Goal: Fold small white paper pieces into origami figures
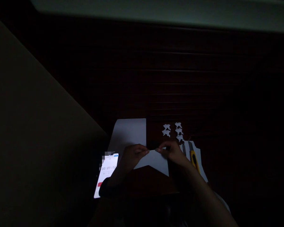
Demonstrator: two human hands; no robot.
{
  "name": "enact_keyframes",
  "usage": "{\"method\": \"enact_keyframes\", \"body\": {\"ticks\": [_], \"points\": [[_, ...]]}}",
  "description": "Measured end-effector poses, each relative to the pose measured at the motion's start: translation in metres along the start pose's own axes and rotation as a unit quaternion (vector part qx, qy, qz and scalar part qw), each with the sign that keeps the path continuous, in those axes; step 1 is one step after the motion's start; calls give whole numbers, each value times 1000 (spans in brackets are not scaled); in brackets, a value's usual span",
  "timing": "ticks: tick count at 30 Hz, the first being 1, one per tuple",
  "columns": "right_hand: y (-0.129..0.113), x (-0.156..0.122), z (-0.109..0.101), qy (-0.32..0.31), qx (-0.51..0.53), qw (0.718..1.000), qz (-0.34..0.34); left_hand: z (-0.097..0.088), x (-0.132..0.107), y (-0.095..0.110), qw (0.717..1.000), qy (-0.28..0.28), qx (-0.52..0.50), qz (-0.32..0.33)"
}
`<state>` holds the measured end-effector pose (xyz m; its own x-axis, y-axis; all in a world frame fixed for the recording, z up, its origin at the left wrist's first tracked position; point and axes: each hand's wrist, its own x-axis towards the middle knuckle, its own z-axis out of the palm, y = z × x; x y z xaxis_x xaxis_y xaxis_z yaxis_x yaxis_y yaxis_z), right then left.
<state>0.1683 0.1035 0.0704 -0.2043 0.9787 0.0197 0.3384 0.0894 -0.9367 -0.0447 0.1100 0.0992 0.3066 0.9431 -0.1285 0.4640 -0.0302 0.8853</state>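
Note:
A white sheet of paper [153,159] hangs between my two hands, its lower edge notched upward in the middle. My left hand [133,154] pinches its top edge on the left between thumb and fingers. On the right, my right hand [171,152] pinches the same top edge, a short gap away. Beyond my right hand lie several small folded white paper figures [179,130] in two columns. A larger white sheet [130,132] lies flat beyond my left hand.
Left of my left wrist lies a lit phone [109,170] showing a running timer. A yellow utility knife [194,159] rests on white papers [203,164] at the right. A pale wall [38,104] rises on the left. The scene is very dark.

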Motion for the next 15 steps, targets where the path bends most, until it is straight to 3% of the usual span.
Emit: {"method": "enact_keyframes", "body": {"ticks": [6,15], "points": [[1,0,-4,53,15,998,14,3,-2,5,999,-13,-28,-12],[2,-2,-14,60,35,997,34,-2,-3,-5,1000,9,-22,1]]}}
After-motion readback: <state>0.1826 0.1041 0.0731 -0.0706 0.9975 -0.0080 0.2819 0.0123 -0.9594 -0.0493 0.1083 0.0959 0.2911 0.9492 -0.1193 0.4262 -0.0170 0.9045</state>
